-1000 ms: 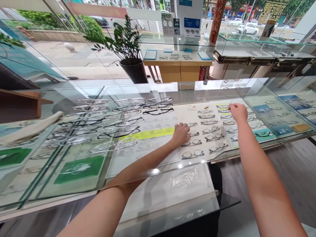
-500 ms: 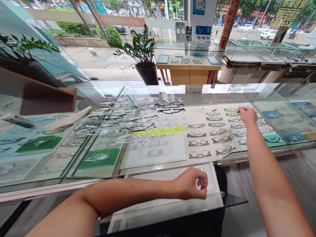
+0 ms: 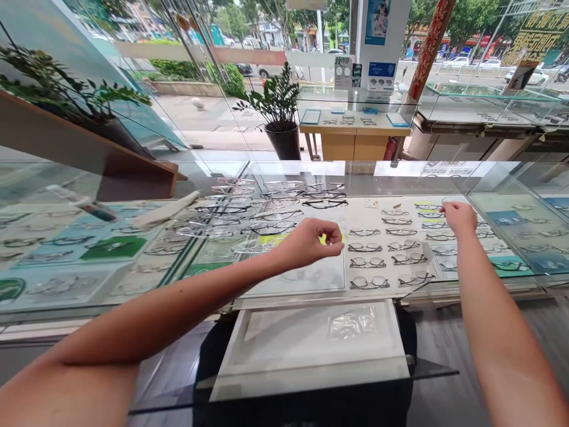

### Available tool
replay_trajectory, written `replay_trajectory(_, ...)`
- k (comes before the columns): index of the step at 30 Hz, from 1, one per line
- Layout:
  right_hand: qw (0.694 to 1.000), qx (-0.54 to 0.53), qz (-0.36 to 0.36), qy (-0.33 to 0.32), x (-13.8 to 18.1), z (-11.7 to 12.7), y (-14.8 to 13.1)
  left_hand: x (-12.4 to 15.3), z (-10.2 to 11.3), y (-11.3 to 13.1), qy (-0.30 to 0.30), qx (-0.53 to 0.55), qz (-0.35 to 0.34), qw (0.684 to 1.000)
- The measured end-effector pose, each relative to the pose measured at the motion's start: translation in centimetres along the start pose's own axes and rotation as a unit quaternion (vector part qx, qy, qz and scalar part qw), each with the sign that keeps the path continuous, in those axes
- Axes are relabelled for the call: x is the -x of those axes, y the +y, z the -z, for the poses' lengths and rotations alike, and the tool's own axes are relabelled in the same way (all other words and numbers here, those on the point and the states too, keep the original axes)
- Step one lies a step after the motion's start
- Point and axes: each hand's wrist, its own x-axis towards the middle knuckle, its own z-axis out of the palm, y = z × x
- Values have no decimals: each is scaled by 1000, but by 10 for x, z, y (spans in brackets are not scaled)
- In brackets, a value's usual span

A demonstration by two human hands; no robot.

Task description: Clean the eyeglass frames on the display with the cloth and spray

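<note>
My left hand (image 3: 313,242) is above the glass counter (image 3: 249,305), its fingers curled and thumb close to the index finger; nothing shows between them. Folded eyeglasses (image 3: 272,226) lie on the glass just left of it. My right hand (image 3: 461,216) is closed, fingertips pinched, at the right columns of eyeglasses (image 3: 429,214) in the display. A faint curved edge shows by those fingertips; what it belongs to is too small to make out. Below, a pulled-out white drawer (image 3: 284,350) contains a clear plastic packet (image 3: 352,323).
A spray bottle (image 3: 82,203) and a pale cloth (image 3: 166,210) lie on the counter at left, beside a brown wooden shelf (image 3: 133,172). A dark glass edge (image 3: 433,369) juts out at the drawer's front. Beyond stand a potted plant (image 3: 282,139) and another display table (image 3: 338,142).
My left hand has risen from over the drawer to above the counter, leaving the drawer and its packet in view. The right hand keeps nearly the same place; the camera view has shifted slightly.
</note>
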Motion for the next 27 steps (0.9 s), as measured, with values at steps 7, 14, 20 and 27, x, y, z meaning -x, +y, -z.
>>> replay_trajectory(7, 1000, -7, 9, 2, -1, -2, 2, -33, 19, -51, 26, -388, -4, 921)
replay_trajectory(14, 1000, 8, -8, -4, 2, 1, -2, -51, 10, -64, -24, -453, 29, 891)
replay_trajectory(20, 1000, -8, -4, -3, 5, 3, -5, -62, 8, -67, -15, -441, 22, 897)
replay_trajectory(27, 1000, -3, -21, -11, 6, 4, -7, -53, 10, -56, -15, -425, 17, 905)
